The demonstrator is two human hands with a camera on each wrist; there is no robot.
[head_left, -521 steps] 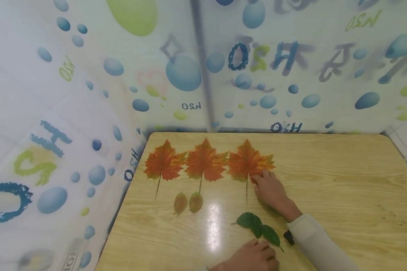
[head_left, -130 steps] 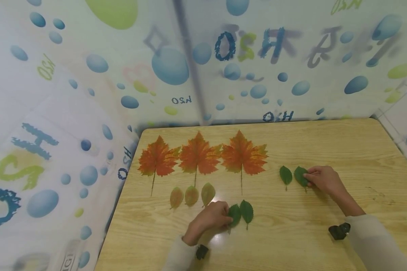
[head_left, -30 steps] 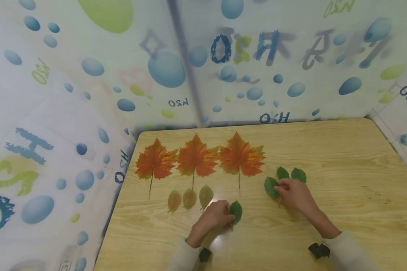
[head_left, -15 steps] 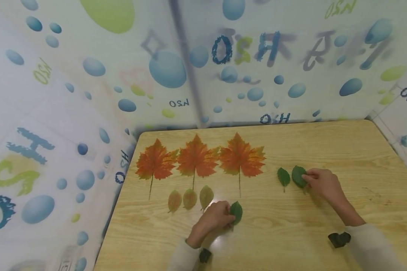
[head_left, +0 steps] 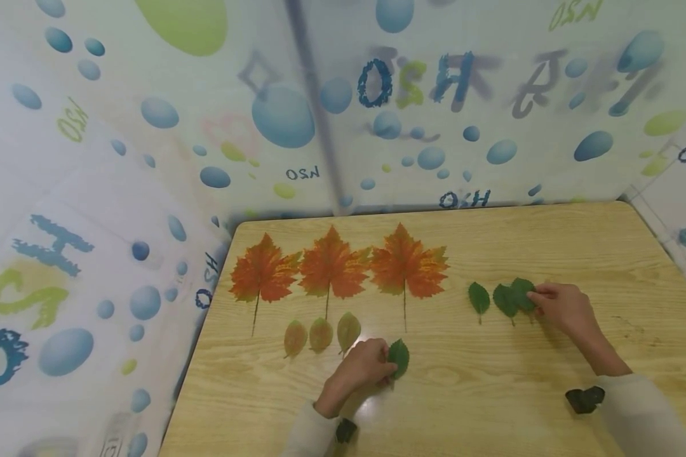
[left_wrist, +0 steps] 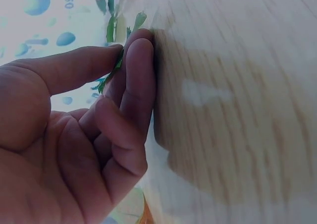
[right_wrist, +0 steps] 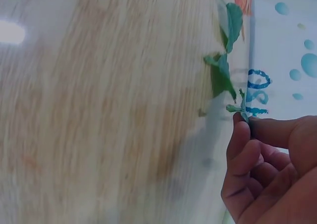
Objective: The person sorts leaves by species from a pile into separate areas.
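Note:
My left hand (head_left: 363, 365) pinches a small green leaf (head_left: 399, 357) between thumb and fingers near the middle of the table. In the left wrist view that leaf (left_wrist: 118, 68) appears edge-on at the fingertips. Farther right, my right hand (head_left: 566, 311) pinches another green leaf (head_left: 524, 292) by its right edge. This leaf overlaps, in the head view, a green leaf (head_left: 503, 301) lying on the table. One more green leaf (head_left: 479, 297) lies just left of those. The right wrist view shows the pinched leaf (right_wrist: 242, 109) held slightly off the wood.
Three orange maple leaves (head_left: 333, 266) with long stems lie in a row at the back left of the wooden table (head_left: 549, 244). Below them lie three small yellow-green leaves (head_left: 321, 334), close to my left hand. A patterned wall (head_left: 434, 146) stands behind the table.
Over the last second my right hand carries its green leaf from left of the two lying leaves to their right side. The left hand stays put. Earlier, the green leaves lay bunched near the front.

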